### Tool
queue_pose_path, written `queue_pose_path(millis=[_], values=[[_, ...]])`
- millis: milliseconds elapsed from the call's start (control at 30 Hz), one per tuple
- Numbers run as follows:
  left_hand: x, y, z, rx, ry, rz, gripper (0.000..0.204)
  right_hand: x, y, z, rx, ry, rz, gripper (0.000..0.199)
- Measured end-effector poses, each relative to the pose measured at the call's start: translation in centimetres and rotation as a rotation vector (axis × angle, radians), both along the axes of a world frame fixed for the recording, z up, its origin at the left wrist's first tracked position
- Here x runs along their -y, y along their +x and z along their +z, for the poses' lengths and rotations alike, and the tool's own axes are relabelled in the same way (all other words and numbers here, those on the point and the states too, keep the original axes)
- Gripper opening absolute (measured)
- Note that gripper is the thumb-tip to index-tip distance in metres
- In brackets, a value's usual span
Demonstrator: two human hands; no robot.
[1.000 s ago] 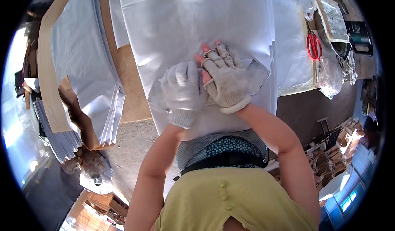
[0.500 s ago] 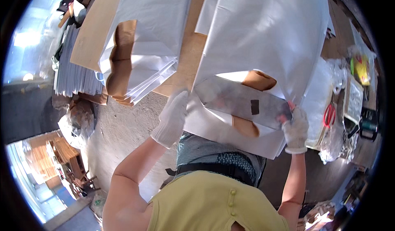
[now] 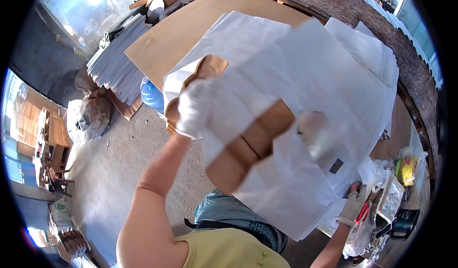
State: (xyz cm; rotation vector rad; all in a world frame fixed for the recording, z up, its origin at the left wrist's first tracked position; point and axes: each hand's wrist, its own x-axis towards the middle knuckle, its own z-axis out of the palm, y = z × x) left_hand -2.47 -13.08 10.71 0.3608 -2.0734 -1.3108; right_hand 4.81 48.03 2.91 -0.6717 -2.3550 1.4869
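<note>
My left hand [image 3: 193,109], in a white knitted glove and smeared by motion, is at the left edge of a large white paper bag [image 3: 305,72] and appears to grip it. The bag's folded end shows a brown inner layer [image 3: 253,146] and slants across the stack toward me. To its right, a blurred pale strip with a small dark rectangle [image 3: 336,166] lies over the white paper. My gloved right hand [image 3: 353,203] rests at the right side of the stack, fingers stretched out, close to red-handled scissors [image 3: 362,212]. No held object shows in it.
Another bag with a brown end [image 3: 210,68] lies behind my left hand on a brown board [image 3: 229,5]. A stack of sheets [image 3: 119,60] and a blue water bottle [image 3: 151,95] stand left. Plastic bags [image 3: 357,241] and a dark tape dispenser-like object [image 3: 405,224] are at right.
The view has turned. My left hand has moved up and left, with a white bag swung across the stack. My right hand has left the grey strip and moved to the scissors' side.
</note>
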Motion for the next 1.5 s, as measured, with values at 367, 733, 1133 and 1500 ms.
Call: queue_pose_path(millis=[367,733,1133,1500], values=[[23.3,-6.0,-2.3,0.489,-0.353,0.423,0.049,5.6,6.2,4.2,0.128,0.743,0.439,0.066],[16.5,-3.2,2.7,0.333,-1.368,0.381,0.054,9.2,15.4,8.3,0.238,1.133,1.011,0.075],[-6.1,2.4,-6.7,0.007,-0.619,-1.202,0.013,7.7,7.5,8.8,-0.138,0.356,0.312,0.034],[-8.4,2.8,-9.4,-0.195,-0.586,-0.97,0.019,5.9,8.1,3.2,0.172,-0.009,0.673,0.038]])
